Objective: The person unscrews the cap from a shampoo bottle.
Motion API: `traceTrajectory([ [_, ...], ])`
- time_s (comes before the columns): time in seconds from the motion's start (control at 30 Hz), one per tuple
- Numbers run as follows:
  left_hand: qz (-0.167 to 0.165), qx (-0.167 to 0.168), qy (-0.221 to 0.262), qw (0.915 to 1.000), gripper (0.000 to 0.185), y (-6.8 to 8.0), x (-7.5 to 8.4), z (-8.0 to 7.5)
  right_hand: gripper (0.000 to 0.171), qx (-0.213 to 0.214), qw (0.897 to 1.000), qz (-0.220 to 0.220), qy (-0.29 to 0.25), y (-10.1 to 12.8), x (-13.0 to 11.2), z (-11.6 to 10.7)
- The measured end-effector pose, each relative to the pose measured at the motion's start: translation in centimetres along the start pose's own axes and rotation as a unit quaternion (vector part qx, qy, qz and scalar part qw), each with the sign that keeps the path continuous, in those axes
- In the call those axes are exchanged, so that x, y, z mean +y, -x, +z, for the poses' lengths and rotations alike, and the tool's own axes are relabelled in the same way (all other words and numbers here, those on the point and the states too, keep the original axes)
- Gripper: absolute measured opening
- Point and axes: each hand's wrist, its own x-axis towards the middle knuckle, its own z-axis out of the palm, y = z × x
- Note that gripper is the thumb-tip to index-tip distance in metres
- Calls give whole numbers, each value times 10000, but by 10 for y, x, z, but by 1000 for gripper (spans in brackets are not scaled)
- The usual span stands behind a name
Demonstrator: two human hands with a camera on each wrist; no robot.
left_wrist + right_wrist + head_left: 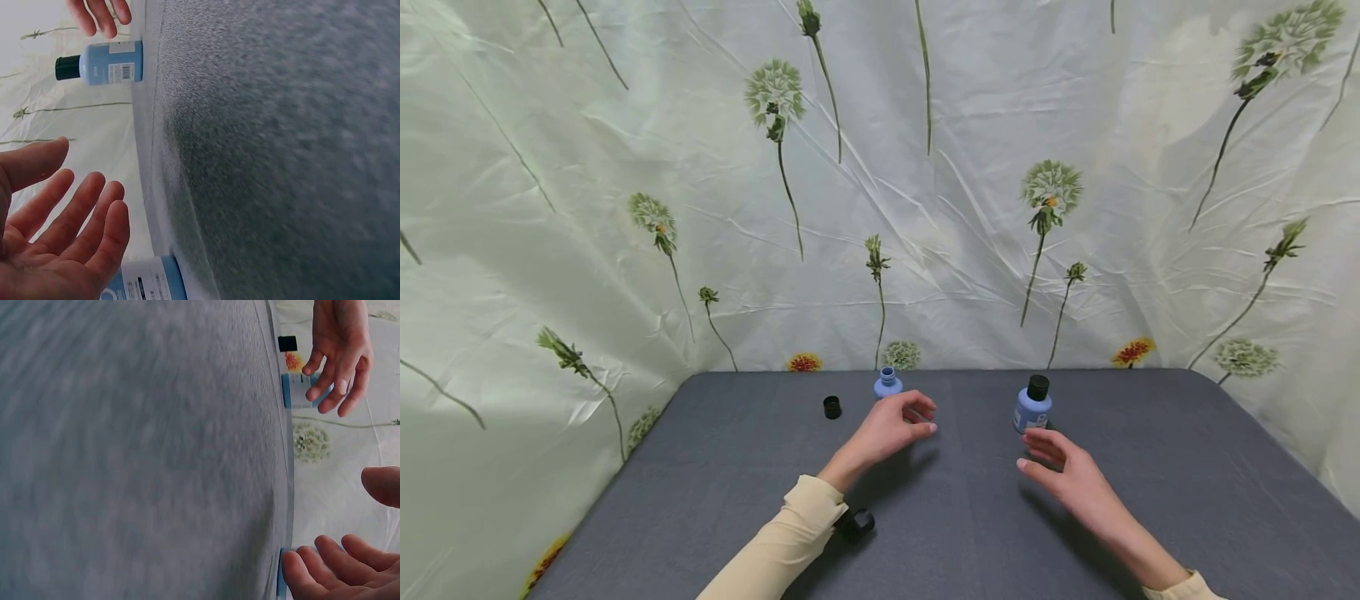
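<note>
A blue bottle point(887, 385) with a bare neck stands at the back of the table, partly hidden behind my left hand point(887, 427). That hand hovers above the cloth, its fingers loosely bent around nothing. Farther right is a second blue bottle point(1032, 408), upright, with a black cap on it and a pale label. My right hand point(1075, 479) is just in front of this bottle, thumb and fingers apart, holding nothing; whether a fingertip touches the bottle I cannot tell. Left of the uncapped bottle sits a loose black cap point(832, 407).
A dark grey cloth point(970, 517) covers the table. Behind and to the sides hangs a pale curtain point(955, 233) printed with dandelions. Under my left cuff shows a small black object point(859, 523), partly hidden by the sleeve.
</note>
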Motion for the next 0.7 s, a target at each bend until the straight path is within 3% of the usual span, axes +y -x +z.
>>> traceTrajectory([
  [0.3,11,132,145,9998,30,-15,5,11,59,214,9990,-98,381,-5,10,-16],
  [0.7,39,-33,221,9997,29,-38,13,25,64,227,9986,-42,474,-13,20,-35],
])
